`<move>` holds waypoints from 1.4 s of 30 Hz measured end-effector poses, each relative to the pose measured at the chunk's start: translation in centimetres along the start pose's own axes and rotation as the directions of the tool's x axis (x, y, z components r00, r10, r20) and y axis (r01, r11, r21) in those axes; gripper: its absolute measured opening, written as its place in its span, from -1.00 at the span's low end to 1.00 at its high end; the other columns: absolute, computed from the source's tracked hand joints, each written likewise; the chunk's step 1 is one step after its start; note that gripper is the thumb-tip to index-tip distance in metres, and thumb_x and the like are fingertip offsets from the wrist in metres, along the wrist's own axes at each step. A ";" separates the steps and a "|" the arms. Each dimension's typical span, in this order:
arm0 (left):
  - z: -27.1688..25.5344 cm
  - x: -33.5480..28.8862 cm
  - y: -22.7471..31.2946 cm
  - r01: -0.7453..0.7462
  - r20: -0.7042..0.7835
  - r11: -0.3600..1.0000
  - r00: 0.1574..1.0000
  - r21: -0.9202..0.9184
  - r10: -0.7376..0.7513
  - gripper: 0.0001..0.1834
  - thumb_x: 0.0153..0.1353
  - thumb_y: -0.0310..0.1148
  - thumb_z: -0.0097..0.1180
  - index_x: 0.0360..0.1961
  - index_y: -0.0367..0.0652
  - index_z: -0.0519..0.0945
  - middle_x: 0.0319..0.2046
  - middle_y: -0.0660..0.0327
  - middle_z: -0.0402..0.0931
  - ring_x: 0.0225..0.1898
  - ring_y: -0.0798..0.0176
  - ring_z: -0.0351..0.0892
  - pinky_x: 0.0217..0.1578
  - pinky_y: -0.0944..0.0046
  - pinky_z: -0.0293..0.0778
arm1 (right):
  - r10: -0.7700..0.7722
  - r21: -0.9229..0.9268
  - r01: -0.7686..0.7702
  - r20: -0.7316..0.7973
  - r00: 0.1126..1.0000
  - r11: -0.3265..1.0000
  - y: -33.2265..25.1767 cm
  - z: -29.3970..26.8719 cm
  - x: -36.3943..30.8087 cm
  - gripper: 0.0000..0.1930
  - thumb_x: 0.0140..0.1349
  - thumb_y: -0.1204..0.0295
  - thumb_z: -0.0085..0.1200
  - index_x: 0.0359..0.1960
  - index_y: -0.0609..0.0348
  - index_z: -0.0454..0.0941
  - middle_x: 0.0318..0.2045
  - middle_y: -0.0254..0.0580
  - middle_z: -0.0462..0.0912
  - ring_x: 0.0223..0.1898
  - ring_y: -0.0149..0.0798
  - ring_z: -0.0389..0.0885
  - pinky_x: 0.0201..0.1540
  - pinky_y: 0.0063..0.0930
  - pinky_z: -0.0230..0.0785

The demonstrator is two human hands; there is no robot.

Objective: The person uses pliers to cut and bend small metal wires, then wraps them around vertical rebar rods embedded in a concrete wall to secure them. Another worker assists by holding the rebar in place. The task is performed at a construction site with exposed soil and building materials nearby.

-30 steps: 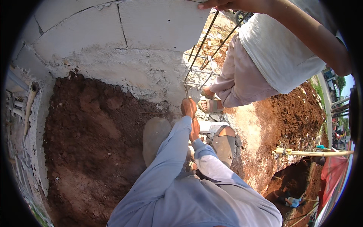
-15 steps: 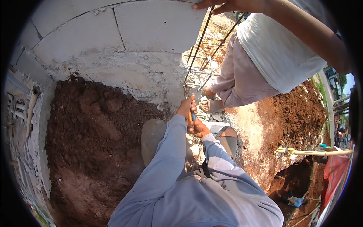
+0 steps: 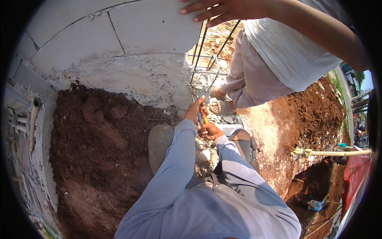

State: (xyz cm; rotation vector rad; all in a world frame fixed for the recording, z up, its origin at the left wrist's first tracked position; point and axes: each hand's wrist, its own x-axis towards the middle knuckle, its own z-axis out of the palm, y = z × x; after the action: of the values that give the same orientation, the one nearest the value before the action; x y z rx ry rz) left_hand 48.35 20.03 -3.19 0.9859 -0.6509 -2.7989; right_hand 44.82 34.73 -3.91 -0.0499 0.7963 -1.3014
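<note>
My left hand (image 3: 194, 111) is closed around a pair of pincers (image 3: 200, 118) with one blue and one orange handle. Lower down, my right hand (image 3: 209, 131) grips the handle ends. The pincers' head points up to the foot of a rebar cage (image 3: 203, 74) at the end of the block wall; my fingers and the small size hide exactly what the jaws bite. Long dark bars rise from the cage, with thinner ties around them.
A grey block wall (image 3: 155, 30) stands ahead, with dark loose soil (image 3: 99, 147) below it. Close on the right stands another person (image 3: 258, 75), one hand (image 3: 217, 10) by the wall top. A bamboo pole (image 3: 334, 153) crosses near a dug pit (image 3: 310, 191), where someone is visible.
The pincers have turned in my hands: the blue and orange handles have swapped sides. The other person's hand has shifted left and spread over the wall's edge. My view has moved slightly.
</note>
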 end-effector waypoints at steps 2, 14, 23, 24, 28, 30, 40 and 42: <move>-0.9 1.3 0.5 0.056 0.154 0.996 0.987 -0.069 -0.045 -0.62 0.29 -0.05 0.17 -0.45 -0.12 0.41 -0.70 0.29 0.33 -0.71 0.30 0.36 -0.60 0.14 0.42 | -0.084 -0.213 0.049 -0.160 0.984 0.976 0.1 -0.1 0.2 -0.77 0.08 0.52 0.26 -0.30 0.10 0.44 -0.61 -0.34 0.46 -0.70 -0.32 0.45 -0.66 -0.47 0.30; 1.4 0.5 -0.1 0.047 -0.326 0.523 0.828 0.851 0.457 -0.48 0.23 -0.05 0.24 -0.10 -0.37 0.56 -0.60 0.20 0.48 -0.53 0.09 0.58 -0.40 0.05 0.56 | -0.789 -0.919 -0.128 -0.387 0.478 0.373 4.6 -0.5 5.1 -0.64 0.00 0.32 0.27 -0.38 0.42 0.47 -0.50 0.10 0.62 -0.46 0.14 0.62 -0.39 -0.09 0.42; 0.6 0.5 1.1 0.034 -0.226 0.954 0.973 0.298 0.036 -0.59 0.27 -0.03 0.20 -0.47 -0.16 0.45 -0.72 0.28 0.37 -0.68 0.27 0.39 -0.60 0.14 0.40 | -0.344 -0.511 0.095 -0.418 0.841 0.854 1.9 2.6 1.5 -0.79 0.02 0.37 0.32 -0.51 0.12 0.50 -0.63 -0.38 0.47 -0.69 -0.42 0.42 -0.64 -0.45 0.22; 1.5 0.3 0.6 0.051 -0.388 0.898 0.911 0.438 0.137 -0.57 0.28 -0.02 0.19 -0.49 -0.17 0.46 -0.72 0.28 0.37 -0.69 0.25 0.39 -0.60 0.12 0.40 | -0.572 -0.754 0.058 -0.444 0.689 0.654 3.3 2.6 2.2 -0.80 0.03 0.37 0.31 -0.50 0.12 0.50 -0.63 -0.39 0.47 -0.68 -0.41 0.42 -0.63 -0.46 0.23; 0.5 1.8 -0.6 0.100 -0.405 0.451 0.638 0.887 0.655 -0.51 0.22 0.00 0.19 -0.42 -0.33 0.60 -0.57 0.03 0.58 -0.55 0.08 0.59 -0.46 0.09 0.53 | -0.948 -0.993 -0.089 -0.106 0.299 0.083 8.7 1.5 5.8 -0.81 0.05 0.37 0.29 -0.48 0.12 0.51 -0.63 -0.39 0.46 -0.66 -0.38 0.44 -0.59 -0.47 0.27; 0.3 1.5 -1.3 0.154 -0.352 0.324 0.572 0.933 0.741 -0.51 0.21 0.00 0.19 -0.42 -0.34 0.61 -0.54 0.01 0.60 -0.52 0.10 0.62 -0.44 0.12 0.54 | -0.852 -0.947 0.015 -0.282 0.442 0.321 8.6 1.3 6.4 -0.82 0.06 0.37 0.28 -0.47 0.13 0.51 -0.62 -0.39 0.46 -0.65 -0.36 0.45 -0.58 -0.47 0.29; -1.4 1.8 -1.9 0.106 -0.346 0.450 0.798 0.887 0.494 -0.33 0.28 0.14 0.02 -0.15 -0.42 0.59 -0.25 -0.20 0.61 -0.21 -0.16 0.62 -0.17 0.02 0.53 | -0.526 -0.796 0.182 -0.193 0.828 0.578 5.9 -0.7 2.8 -0.70 0.10 0.30 0.21 -0.24 0.29 0.56 -0.45 -0.10 0.63 -0.43 -0.17 0.60 -0.37 -0.30 0.40; 1.1 -0.4 -4.8 0.114 -0.214 0.205 0.788 0.972 0.577 -0.19 0.31 0.26 -0.14 -0.04 -0.45 0.58 -0.10 -0.36 0.55 0.00 -0.31 0.56 0.02 -0.08 0.47 | -0.750 -0.968 -0.004 -0.197 0.632 0.252 8.3 -3.1 2.8 -0.64 0.13 0.28 0.15 -0.18 0.37 0.55 -0.39 0.05 0.68 -0.37 -0.09 0.62 -0.31 -0.21 0.42</move>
State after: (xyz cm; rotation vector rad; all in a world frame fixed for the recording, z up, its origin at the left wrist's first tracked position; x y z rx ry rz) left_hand 48.15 24.86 -4.27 1.5001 -2.2965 -1.3246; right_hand 50.18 35.98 -11.35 -0.8527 2.2697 -1.1510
